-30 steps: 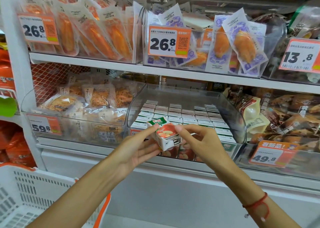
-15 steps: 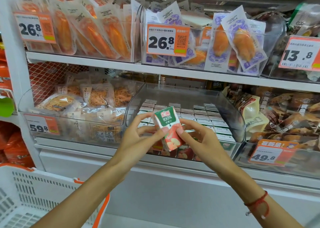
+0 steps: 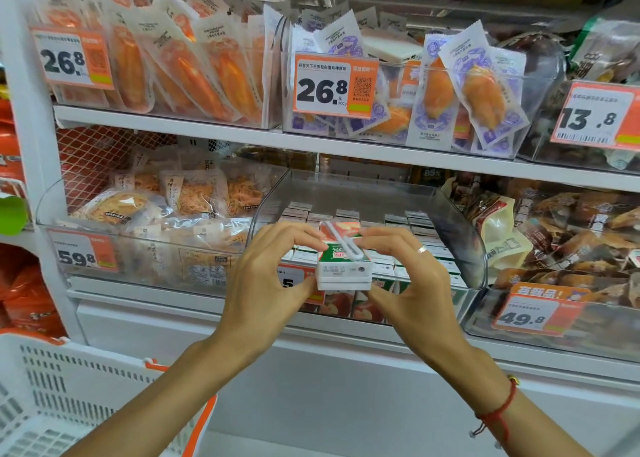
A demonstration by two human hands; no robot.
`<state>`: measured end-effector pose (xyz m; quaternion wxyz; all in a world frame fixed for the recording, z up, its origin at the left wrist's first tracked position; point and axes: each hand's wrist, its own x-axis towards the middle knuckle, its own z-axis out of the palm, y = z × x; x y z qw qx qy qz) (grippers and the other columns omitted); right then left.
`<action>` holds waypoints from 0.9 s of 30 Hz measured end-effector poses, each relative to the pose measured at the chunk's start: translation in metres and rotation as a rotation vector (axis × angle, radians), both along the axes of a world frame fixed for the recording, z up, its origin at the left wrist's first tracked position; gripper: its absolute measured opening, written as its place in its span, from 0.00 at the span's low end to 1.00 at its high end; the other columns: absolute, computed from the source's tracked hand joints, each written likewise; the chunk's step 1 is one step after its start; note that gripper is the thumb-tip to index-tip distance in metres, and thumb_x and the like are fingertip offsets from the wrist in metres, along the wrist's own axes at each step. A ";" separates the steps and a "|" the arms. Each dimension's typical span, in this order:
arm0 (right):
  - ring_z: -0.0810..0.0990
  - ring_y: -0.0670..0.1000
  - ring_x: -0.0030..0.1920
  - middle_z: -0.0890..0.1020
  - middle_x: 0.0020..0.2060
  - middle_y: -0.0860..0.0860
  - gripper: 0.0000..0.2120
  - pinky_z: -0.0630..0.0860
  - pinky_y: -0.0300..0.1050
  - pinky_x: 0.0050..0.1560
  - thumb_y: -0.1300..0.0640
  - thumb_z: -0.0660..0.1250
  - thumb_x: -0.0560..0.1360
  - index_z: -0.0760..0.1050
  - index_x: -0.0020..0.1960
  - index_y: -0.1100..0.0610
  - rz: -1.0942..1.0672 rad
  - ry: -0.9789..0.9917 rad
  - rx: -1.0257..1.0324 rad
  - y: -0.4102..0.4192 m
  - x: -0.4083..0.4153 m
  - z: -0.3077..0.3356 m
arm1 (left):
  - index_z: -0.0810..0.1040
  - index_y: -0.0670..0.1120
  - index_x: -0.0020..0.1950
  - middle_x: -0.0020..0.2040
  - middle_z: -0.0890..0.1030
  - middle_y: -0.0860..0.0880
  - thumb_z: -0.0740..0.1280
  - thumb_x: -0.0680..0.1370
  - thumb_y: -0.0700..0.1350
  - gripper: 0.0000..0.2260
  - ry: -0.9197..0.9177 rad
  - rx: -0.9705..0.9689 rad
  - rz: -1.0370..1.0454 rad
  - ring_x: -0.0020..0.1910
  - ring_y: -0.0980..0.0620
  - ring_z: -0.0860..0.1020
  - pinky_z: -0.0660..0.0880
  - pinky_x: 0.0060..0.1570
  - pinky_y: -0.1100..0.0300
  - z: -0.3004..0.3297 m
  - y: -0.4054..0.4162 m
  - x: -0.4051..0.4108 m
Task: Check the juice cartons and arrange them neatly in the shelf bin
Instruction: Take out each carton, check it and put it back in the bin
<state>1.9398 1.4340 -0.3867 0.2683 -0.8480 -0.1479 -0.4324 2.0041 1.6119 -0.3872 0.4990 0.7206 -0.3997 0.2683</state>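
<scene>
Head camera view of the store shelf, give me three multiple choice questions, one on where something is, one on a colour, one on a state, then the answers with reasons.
1. Where is the small green and white juice carton?
A. Lying in the white plastic basket
B. Held in front of the clear plastic shelf bin
C. On the top shelf

2. What colour is the string bracelet on the right wrist?
A. Red
B. Blue
C. Black

3. How is the carton held?
A. Left hand alone
B. Resting on an open palm
C. Pinched between the left hand and the right hand

Answers: 1 B, the carton sits before the bin of stacked cartons. 2 A, the cord is plainly red. 3 C, fingers and thumbs of both hands pinch its two ends.
</scene>
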 end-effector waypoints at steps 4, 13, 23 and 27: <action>0.79 0.49 0.60 0.81 0.58 0.53 0.21 0.76 0.38 0.60 0.59 0.79 0.67 0.80 0.58 0.59 -0.022 -0.059 -0.015 0.001 0.002 -0.002 | 0.76 0.52 0.54 0.56 0.75 0.60 0.73 0.68 0.48 0.16 -0.073 0.001 0.033 0.60 0.63 0.71 0.72 0.58 0.72 -0.003 0.001 0.002; 0.71 0.31 0.59 0.77 0.57 0.39 0.20 0.69 0.26 0.58 0.49 0.69 0.74 0.69 0.64 0.44 0.017 0.109 0.059 0.006 0.005 -0.010 | 0.70 0.63 0.58 0.57 0.74 0.74 0.73 0.70 0.53 0.20 0.379 0.043 -0.129 0.59 0.73 0.72 0.69 0.52 0.79 -0.013 0.000 0.007; 0.71 0.41 0.59 0.71 0.59 0.41 0.21 0.71 0.28 0.53 0.45 0.59 0.81 0.64 0.73 0.41 0.068 0.259 -0.010 -0.005 0.017 -0.014 | 0.71 0.67 0.63 0.58 0.76 0.72 0.69 0.72 0.52 0.21 0.502 -0.095 -0.243 0.57 0.74 0.73 0.72 0.48 0.77 -0.015 -0.012 0.008; 0.72 0.41 0.61 0.74 0.61 0.37 0.22 0.73 0.38 0.57 0.39 0.56 0.79 0.65 0.72 0.39 -0.031 0.274 -0.051 -0.021 0.028 -0.007 | 0.76 0.60 0.61 0.57 0.79 0.65 0.71 0.75 0.40 0.20 0.498 -0.153 -0.244 0.55 0.69 0.77 0.74 0.47 0.75 -0.011 -0.024 0.022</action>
